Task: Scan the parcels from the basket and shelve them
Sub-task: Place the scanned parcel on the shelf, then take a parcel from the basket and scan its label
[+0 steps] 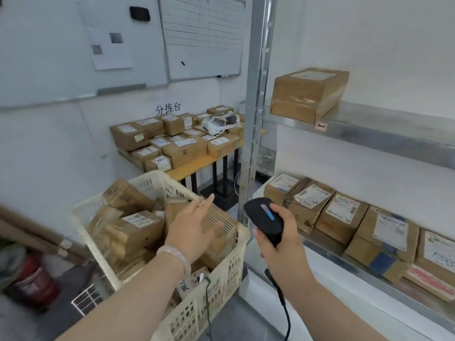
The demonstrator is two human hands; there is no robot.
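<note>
**boxmonkey:** ok so where's this at? The left grip (194,225) is spread wide with the fingers straight. It's hanging over the striped parcel (222,233) in the near right corner of the basket (157,179), bottom middle of the frame. Can't tell if the palm is actually touching it. The right grip (278,244) is curled round the scanner (264,215), thumb up by the blue-and-red strip, just right of the basket.

**shelfrat:** so nothing's picked yet imo, that parcel looks like the next grab. What worries me is there's no label on that top face, just stripes. If the barcode's underneath, it's a one-handed flip, and the box sits tight against the basket wall. Easy to fumble.

**boxmonkey:** also the basket's heaped. Yank one out and the tilted parcels (130,217) next to it could slide or tip over the rim.

**shelfrat:** and the scanner cable (285,312) dangles right beside the basket's corner. Swing toward the shelves and it might catch there.

**boxmonkey:** shelving looks tight too. On the right of the frame the lower shelf (325,252) is packed with a row of parcels. The upper shelf (384,134) only has one big box (307,94), so there's room up there. Squeeze it in below and you'd probably shove a neighbour.
</note>
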